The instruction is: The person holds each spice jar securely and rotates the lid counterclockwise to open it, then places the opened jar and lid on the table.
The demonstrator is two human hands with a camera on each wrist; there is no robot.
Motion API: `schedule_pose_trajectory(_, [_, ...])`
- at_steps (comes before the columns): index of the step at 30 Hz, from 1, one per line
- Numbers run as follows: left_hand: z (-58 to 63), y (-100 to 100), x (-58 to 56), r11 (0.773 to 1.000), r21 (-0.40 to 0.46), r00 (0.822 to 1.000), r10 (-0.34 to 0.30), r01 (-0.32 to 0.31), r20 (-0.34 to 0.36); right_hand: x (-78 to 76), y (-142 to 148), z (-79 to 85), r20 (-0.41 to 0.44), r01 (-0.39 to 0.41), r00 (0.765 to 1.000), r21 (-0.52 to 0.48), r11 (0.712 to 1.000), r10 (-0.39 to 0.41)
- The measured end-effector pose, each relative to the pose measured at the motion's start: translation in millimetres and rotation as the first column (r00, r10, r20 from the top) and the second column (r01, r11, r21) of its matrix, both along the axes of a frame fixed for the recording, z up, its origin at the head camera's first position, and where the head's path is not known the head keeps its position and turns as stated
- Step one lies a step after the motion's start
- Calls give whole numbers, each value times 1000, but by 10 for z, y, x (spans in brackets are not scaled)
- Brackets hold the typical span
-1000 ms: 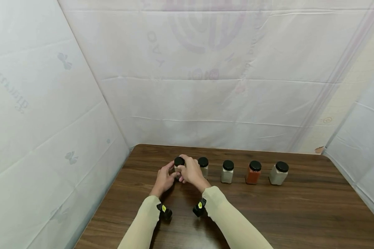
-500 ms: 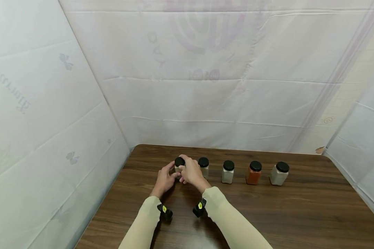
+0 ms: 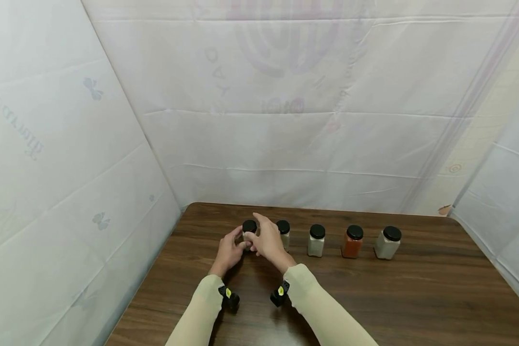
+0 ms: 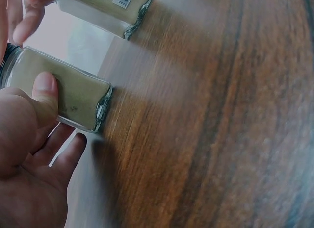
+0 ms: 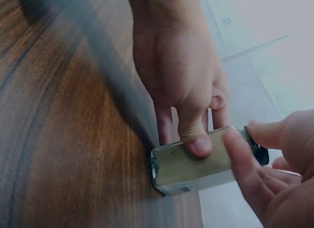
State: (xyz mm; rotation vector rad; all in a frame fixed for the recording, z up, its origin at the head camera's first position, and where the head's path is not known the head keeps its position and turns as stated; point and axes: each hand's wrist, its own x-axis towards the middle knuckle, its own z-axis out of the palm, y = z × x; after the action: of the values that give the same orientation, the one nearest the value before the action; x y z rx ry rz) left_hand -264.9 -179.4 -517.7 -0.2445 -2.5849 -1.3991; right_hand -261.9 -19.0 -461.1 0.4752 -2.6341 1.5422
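Observation:
At the left end of a row, my left hand [image 3: 228, 250] grips a square glass spice jar [image 4: 78, 93] of greenish-tan powder. The thumb presses its near face while fingers lie behind. In the left wrist view the jar's thick glass base is at the tabletop. My right hand [image 3: 268, 241] is around the black lid [image 3: 249, 226], its fingers spread apart and thumb stretched out. In the right wrist view, one right-hand digit overlaps the lid's edge and another, blurred, crosses in front of the jar body. The lid is on the jar.
To the right stand several similar black-lidded jars: one [image 3: 284, 233] close beside the right hand, a pale one [image 3: 315, 242], an orange-red one [image 3: 352, 244] and a pale tilted-looking one [image 3: 387, 245]. White sheeting [image 3: 259, 144] walls the brown wooden table [image 3: 372, 298] behind and at both sides.
My right hand has loosened around the lid, its fingers straightening and spreading, and the wrist has shifted slightly right. The left hand and the jar have stayed in place.

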Motion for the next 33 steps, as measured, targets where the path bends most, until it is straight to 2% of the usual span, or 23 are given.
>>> schedule_pose_trajectory(3, [-8, -2, -3, 1000, 2, 1000, -3, 3, -1, 6, -5, -12, -82, 42, 996, 7, 999, -41])
schedule_pose_trajectory(7, [-14, 7, -5, 1000, 4, 1000, -9, 9, -1, 13, -17, -18, -141, 102, 985, 32, 994, -96])
schedule_pose_trajectory(15, [-14, -5, 1, 1000, 13, 1000, -11, 11, 8, 12, -52, -55, -161, 137, 978, 33, 990, -130])
schedule_pose_trajectory(23, [-15, -4, 2, 1000, 16, 1000, 0, 0, 13, -10, -61, -113, -147, 113, 984, 48, 992, -105])
schedule_pose_trajectory(33, [-29, -11, -7, 999, 33, 1000, -10, 11, -12, -3, -35, -84, -103, 26, 995, 121, 992, -14])
